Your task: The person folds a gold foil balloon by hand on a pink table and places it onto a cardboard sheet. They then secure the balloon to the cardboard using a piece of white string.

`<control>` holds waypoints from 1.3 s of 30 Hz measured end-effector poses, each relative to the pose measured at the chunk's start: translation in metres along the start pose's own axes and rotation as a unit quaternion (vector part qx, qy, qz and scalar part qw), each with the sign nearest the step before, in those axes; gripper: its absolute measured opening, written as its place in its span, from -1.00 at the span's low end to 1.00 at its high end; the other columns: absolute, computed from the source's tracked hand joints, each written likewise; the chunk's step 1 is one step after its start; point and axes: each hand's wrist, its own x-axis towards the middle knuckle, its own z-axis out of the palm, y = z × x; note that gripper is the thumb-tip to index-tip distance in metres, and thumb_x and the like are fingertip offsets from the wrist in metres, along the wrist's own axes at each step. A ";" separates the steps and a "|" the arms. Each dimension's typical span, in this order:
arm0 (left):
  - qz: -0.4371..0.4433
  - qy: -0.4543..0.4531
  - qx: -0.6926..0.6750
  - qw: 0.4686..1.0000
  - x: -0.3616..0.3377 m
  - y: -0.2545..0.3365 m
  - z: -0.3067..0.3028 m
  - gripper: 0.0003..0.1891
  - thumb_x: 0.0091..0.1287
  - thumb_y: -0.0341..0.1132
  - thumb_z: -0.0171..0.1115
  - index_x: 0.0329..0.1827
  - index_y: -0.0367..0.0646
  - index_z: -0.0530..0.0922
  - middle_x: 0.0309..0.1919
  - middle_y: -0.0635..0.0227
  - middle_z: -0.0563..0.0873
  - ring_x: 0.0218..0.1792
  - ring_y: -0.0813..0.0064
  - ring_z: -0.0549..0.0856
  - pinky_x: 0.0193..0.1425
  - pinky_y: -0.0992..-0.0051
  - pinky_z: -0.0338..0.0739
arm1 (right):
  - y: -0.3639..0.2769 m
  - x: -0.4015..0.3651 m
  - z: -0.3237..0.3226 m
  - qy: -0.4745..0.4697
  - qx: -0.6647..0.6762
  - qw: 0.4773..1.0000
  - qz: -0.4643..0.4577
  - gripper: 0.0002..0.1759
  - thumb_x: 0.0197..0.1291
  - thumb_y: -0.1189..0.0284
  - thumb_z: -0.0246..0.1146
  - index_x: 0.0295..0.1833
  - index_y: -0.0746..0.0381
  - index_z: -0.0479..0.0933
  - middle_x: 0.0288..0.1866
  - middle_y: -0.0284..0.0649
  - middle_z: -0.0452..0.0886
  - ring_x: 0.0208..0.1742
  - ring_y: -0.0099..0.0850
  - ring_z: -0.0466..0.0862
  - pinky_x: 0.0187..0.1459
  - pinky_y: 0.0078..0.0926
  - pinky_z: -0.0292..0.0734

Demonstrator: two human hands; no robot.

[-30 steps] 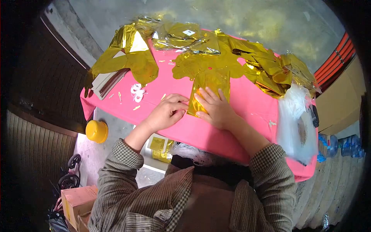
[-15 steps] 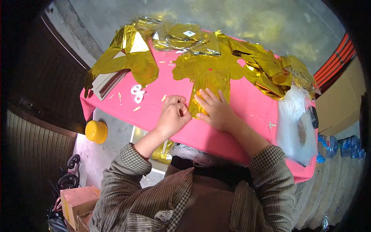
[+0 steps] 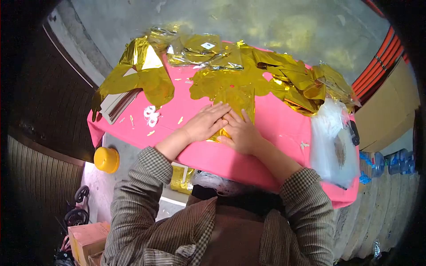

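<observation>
A gold foil piece lies flat near the front edge of the pink-covered table. My left hand rests on its left part, fingers stretched out and pointing to the upper right. Against it, my right hand lies on the foil with its fingers spread. The two hands touch or overlap at the fingers and cover the foil's near end. Beyond them spreads a larger gold foil sheet. White string rings lie left of my left hand.
Folded gold foil and a clear plastic bag are at the right. Packaged foil sits at the far edge. A gold foil shape partly covers a card stack at the left. A yellow tub stands below.
My left hand has moved right onto the foil and its curled fingers have straightened. My right hand still lies on the foil, now beside the left. The view has shifted slightly.
</observation>
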 end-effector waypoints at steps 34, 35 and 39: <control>-0.012 -0.107 0.086 0.990 -0.001 -0.007 -0.003 -0.19 0.30 0.24 0.06 0.49 -0.08 0.17 0.51 0.13 0.12 0.54 0.21 0.02 0.55 0.06 -0.12 | 0.056 -0.038 -0.039 -0.035 0.052 0.983 0.173 -0.35 0.34 0.19 0.05 0.37 0.44 0.17 0.39 0.22 0.25 0.46 0.09 0.19 0.45 -0.12 0.07; -0.010 -0.106 0.087 0.990 -0.001 -0.008 -0.002 -0.19 0.30 0.24 0.06 0.49 -0.08 0.17 0.51 0.13 0.12 0.54 0.21 0.02 0.55 0.06 -0.12 | 0.056 -0.039 -0.036 -0.033 0.050 0.983 0.174 -0.35 0.34 0.19 0.05 0.37 0.44 0.17 0.39 0.22 0.25 0.46 0.09 0.19 0.45 -0.12 0.07; -0.012 -0.093 0.075 0.993 -0.001 -0.009 -0.001 -0.21 0.30 0.20 0.09 0.47 -0.10 0.21 0.49 0.12 0.16 0.53 0.20 0.06 0.55 0.07 -0.11 | 0.055 -0.040 -0.027 0.028 -0.020 0.994 0.101 -0.50 0.21 0.31 0.11 0.14 0.44 0.29 0.10 0.14 0.38 0.17 0.05 0.35 0.13 -0.12 0.27</control>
